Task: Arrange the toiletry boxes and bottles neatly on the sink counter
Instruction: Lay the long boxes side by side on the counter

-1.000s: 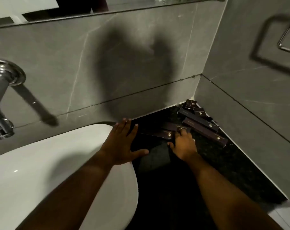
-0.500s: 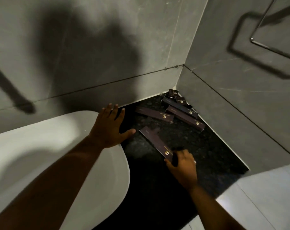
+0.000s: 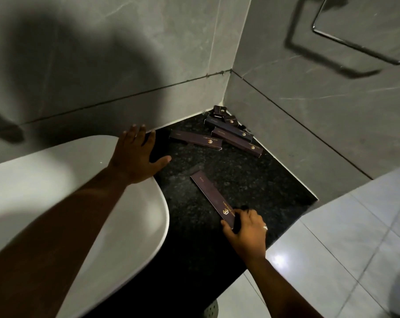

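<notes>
right hand (image 3: 244,228) grip closed on long box (image 3: 213,199), now pulled from corner pile (image 3: 231,129) toward surface (image 3: 251,187) front; left hand (image 3: 137,157) flat, open on basin (image 3: 79,180). sorting begun.

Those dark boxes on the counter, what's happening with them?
A person is tidying them. The right hand grips the near end of one long dark box lying on the black counter, apart from the rest. The left hand rests flat on the white sink's rim. Other boxes lie jumbled in the corner.
</notes>
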Tool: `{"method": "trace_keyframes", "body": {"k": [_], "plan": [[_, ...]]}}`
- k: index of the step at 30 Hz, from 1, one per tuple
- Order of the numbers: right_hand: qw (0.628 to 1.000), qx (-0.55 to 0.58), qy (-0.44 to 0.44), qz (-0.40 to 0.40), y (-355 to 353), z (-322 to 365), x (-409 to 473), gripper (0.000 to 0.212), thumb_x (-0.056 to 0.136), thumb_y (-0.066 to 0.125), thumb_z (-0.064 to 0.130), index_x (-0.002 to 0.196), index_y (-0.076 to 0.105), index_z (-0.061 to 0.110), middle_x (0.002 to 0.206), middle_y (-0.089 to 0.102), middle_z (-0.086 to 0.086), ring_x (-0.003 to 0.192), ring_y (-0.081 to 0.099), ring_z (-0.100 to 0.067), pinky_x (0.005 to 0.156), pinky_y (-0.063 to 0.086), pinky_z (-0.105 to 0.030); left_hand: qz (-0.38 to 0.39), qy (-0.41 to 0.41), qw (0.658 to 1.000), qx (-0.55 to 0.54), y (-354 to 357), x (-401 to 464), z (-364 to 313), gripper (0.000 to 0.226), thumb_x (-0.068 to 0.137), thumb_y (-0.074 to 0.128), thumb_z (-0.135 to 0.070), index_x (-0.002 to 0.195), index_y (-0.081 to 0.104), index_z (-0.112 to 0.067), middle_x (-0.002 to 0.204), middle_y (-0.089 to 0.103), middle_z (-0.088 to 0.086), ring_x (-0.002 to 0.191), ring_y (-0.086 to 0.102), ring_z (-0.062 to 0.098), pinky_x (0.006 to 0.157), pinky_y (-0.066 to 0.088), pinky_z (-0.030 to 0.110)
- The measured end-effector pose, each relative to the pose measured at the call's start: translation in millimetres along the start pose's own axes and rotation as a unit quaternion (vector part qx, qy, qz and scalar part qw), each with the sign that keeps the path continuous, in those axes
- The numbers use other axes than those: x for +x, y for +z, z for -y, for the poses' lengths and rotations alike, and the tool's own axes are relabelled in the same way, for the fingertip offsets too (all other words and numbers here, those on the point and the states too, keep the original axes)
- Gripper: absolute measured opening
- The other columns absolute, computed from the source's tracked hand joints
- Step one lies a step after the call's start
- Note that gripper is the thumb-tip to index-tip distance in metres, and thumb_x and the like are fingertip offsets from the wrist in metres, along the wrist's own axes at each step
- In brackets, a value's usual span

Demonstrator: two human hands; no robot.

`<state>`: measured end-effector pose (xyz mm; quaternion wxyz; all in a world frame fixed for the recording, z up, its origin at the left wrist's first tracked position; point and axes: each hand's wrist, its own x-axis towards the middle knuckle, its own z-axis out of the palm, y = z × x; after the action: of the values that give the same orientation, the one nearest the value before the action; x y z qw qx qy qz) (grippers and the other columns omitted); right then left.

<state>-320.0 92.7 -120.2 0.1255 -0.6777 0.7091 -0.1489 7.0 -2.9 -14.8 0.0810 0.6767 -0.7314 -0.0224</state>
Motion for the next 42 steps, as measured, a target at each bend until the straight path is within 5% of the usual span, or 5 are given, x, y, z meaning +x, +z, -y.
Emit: {"method": "trace_keyframes", "body": {"k": [19, 26, 34, 42], "plan": [[1.0, -0.004, -0.003, 0.007, 4.7, -4.4, 2.0, 0.062, 0.075, 0.054, 0.065, 0.121, 0.057, 0.024, 0.112, 0.055, -0.002, 0.102, 0.05, -0.02, 0.088, 0.045, -0.037, 0.001, 0.001, 1.0, -0.007, -5.1, -1.3, -2.7, 0.096, 0.075, 0.02, -0.074, 0.144, 0.031, -0.007, 0.15, 0.027, 0.032, 0.14, 0.018, 0.048, 0.113, 0.015, 0.058], [0.981, 0.174, 0.043, -0.076, -7.0, 18.5, 47.0, 0.057, 0.076, 0.065, 0.055, 0.118, 0.06, 0.018, 0.113, 0.058, -0.007, 0.109, 0.053, -0.026, 0.094, 0.044, -0.039, 0.004, 0.0, 1.0, -0.01, -1.2, 0.3, -0.2, 0.093, 0.078, 0.022, -0.074, 0.143, 0.034, -0.007, 0.148, 0.03, 0.031, 0.138, 0.021, 0.048, 0.111, 0.019, 0.059], [0.991, -0.023, -0.119, 0.059, -21.0, 85.4, 188.1, 0.051, 0.087, 0.056, 0.04, 0.133, 0.046, 0.02, 0.134, 0.049, -0.01, 0.119, 0.043, -0.036, 0.098, 0.04, -0.051, -0.01, -0.001, 1.0, -0.009, 1.5, 1.1, 0.1, 0.094, 0.08, 0.013, -0.077, 0.144, 0.033, -0.011, 0.15, 0.028, 0.029, 0.14, 0.021, 0.046, 0.112, 0.016, 0.057], [0.963, -0.174, -0.16, 0.128, -6.3, 96.6, 246.6, 0.049, 0.087, 0.053, 0.036, 0.131, 0.048, 0.017, 0.138, 0.046, -0.011, 0.12, 0.036, -0.04, 0.098, 0.039, -0.052, -0.029, -0.012, 0.999, -0.012, 5.2, 2.2, 0.3, 0.089, 0.08, 0.016, -0.073, 0.146, 0.027, -0.016, 0.155, 0.022, 0.024, 0.143, 0.013, 0.04, 0.115, 0.01, 0.054]]}}
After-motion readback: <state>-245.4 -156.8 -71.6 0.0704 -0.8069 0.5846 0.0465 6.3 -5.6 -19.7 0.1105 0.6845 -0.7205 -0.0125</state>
